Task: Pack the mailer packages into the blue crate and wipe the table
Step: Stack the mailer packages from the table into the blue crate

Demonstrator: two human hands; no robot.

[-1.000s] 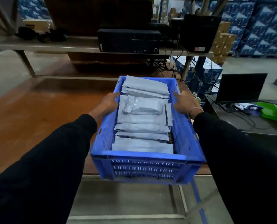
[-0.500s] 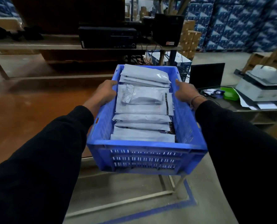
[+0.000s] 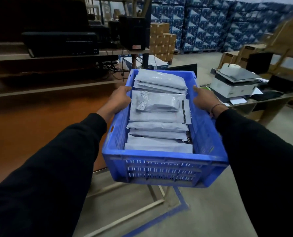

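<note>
Left fingers: curled over the crate's long left rim, thumb on top, clamped on the plastic; left hand [image 3: 119,100] sits left of frame centre.
Right fingers: wrapped round the opposite long rim, index finger laid along its top edge; right hand [image 3: 204,100] sits level with the left, cord band at the wrist.
Crate [image 3: 161,170]: blue, slatted, carried in the air at frame centre, near end hanging past the table edge over the floor.
Mailers [image 3: 157,106]: grey, overlapping in a row from near end to far end, all below the rim; none visible elsewhere.
Table [image 3: 39,120]: brown top, left half of frame, nothing seen lying on it.
Printer [image 3: 234,82]: on a side desk, right of frame, well apart from the crate.
Step, as judged: packing looks finished; crate is being taken off the table.
Handling advice: keep both grips level so the top mailers do not slide; hold near the middle for balance; set down flat before fetching a cloth.
Risk: near end dipping, load shifting forward.
</note>
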